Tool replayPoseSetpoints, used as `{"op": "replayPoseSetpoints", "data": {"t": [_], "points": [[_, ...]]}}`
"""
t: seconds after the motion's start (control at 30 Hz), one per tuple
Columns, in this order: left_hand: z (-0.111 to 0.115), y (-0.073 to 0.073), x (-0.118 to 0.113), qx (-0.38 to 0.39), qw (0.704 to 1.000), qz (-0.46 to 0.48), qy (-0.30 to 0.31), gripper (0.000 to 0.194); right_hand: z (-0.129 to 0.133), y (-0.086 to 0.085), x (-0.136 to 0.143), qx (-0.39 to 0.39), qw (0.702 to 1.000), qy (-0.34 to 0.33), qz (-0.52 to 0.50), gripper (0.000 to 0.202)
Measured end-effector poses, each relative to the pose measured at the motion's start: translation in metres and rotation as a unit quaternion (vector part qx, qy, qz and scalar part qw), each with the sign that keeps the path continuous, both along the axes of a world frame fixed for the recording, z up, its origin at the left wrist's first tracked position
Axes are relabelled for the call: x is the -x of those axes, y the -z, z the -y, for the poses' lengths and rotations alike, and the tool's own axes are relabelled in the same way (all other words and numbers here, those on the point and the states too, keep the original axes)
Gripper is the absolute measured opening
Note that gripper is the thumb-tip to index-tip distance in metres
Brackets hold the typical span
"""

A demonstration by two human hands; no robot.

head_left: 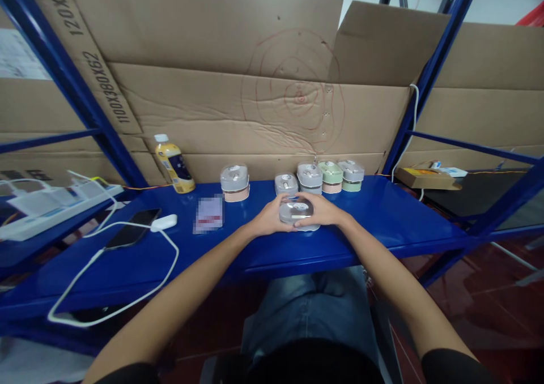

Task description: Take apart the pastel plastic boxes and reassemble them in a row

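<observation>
Blue-painted metal is forming the shelf (pixel 382 214) at which the person is sitting, with cardboard sheets (pixel 263 106) standing behind it as a back wall. Both hands are closing around one small container with a clear lid (pixel 296 211), which is resting on the shelf surface near the front edge, centre of the view. The left hand (pixel 268 218) is gripping its left side, fingers wrapped against the wall; the right hand (pixel 323 211) is gripping the right side, with the thumb lying over the lid. Whether the lid is seated or loose cannot be told.

Just behind the held container, a row of similar containers is standing against the cardboard: a grey one (pixel 286 184), a second grey one (pixel 309 178), a green-lidded one with a peach base (pixel 330 176) and a pale one with a green base (pixel 351 174). Further left, apart from the row, a grey-lidded container with a peach base (pixel 234 183) is standing alone. A yellow drink bottle (pixel 174 164) is leaning slightly near the left upright. A blurred card (pixel 209 213) is lying flat beside it. A dark phone (pixel 132 229) is lying at the left with a white cable (pixel 127 293) looping over the shelf edge, and a white power strip (pixel 55 203) is sitting on the neighbouring shelf.
</observation>
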State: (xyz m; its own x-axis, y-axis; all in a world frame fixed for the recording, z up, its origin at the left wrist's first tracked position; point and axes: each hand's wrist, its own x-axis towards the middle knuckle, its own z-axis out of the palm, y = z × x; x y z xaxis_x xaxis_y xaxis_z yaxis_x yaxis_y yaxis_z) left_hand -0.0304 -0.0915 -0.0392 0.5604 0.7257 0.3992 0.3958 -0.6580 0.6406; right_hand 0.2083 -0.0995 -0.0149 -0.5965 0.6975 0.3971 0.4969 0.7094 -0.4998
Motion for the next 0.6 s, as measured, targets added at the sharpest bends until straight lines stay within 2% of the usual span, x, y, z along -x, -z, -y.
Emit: {"op": "replayPoseSetpoints", "data": {"t": [0.07,0.13,0.2,0.3,0.37,0.5,0.6], "points": [[0.002,0.004,0.003,0.004,1.0,0.008,-0.012,0.117,-0.002,-0.001,-0.003,0.025,0.999,0.007,-0.031,0.085],[0.003,0.005,0.008,-0.016,1.0,0.004,-0.014,0.115,-0.006,-0.003,-0.01,0.045,0.996,0.021,-0.075,0.073],[0.006,0.004,0.012,-0.049,0.998,-0.024,-0.012,0.096,-0.013,-0.005,-0.02,0.053,0.989,0.064,-0.123,0.063],[0.012,0.002,0.014,-0.083,0.993,-0.083,-0.001,0.056,-0.022,-0.006,-0.032,0.065,0.968,0.145,-0.195,0.059],[0.015,0.001,0.012,-0.085,0.991,-0.1,0.002,0.045,-0.028,-0.005,-0.036,0.076,0.955,0.171,-0.231,0.059],[0.015,-0.004,0.011,-0.083,0.992,-0.09,-0.015,0.044,-0.034,-0.001,-0.038,0.066,0.95,0.18,-0.246,0.058],[0.009,-0.007,0.016,-0.1,0.991,-0.034,-0.084,0.046,-0.037,0.0,-0.039,0.057,0.947,0.177,-0.262,0.056]]}}
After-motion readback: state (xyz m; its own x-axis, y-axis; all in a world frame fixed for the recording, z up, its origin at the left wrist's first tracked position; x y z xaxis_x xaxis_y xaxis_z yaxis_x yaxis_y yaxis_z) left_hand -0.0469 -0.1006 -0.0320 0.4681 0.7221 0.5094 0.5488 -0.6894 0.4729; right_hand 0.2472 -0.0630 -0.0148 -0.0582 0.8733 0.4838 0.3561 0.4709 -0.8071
